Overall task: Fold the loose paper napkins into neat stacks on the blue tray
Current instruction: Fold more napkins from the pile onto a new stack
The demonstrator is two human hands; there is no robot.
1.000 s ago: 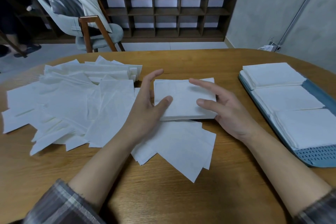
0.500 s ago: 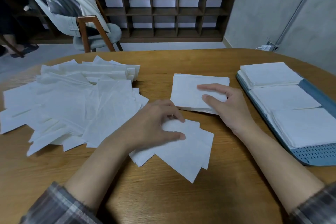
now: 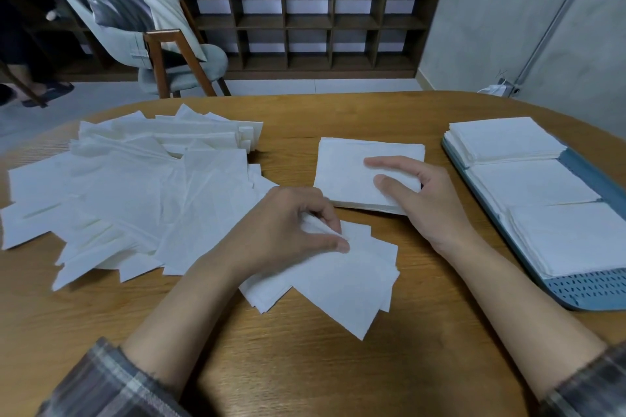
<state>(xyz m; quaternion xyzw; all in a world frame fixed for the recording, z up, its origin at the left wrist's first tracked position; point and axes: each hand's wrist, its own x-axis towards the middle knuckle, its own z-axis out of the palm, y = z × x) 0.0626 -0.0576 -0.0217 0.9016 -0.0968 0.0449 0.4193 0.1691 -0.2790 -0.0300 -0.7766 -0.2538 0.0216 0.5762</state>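
Pinches a raised corner of the top napkin (image 3: 342,281) with the left hand (image 3: 288,237), thumb and curled fingertips closed on the paper. Top napkin on a small fanned bunch of loose sheets, mid-counter (image 3: 305,366), close to the body, corners skewed.

Presses on the folded stack (image 3: 345,173) with the right hand (image 3: 420,203): fingers fairly straight, laid on top near the stack's right edge, nothing gripped. Folded stack just beyond the small bunch, edges squared, several layers thick. Not on the tray, down on the wood between the loose pile (image 3: 135,186) and the blue tray (image 3: 596,288).

On the blue tray, far right: three squared stacks in a row, far stack (image 3: 504,137), middle stack (image 3: 531,181), near stack (image 3: 569,237), edge to edge. Perforated end of tray showing past the near stack.

Left of centre: loose pile of unfolded napkins, overlapping at all angles, spread out to the counter's left side.

Plaid sleeves (image 3: 101,382) pushed up, both forearms bare.

Behind the counter: grey chair (image 3: 183,68) with wooden legs, a cushion and a bag on it; dark cubby shelf (image 3: 305,20) along the wall, plants on top.
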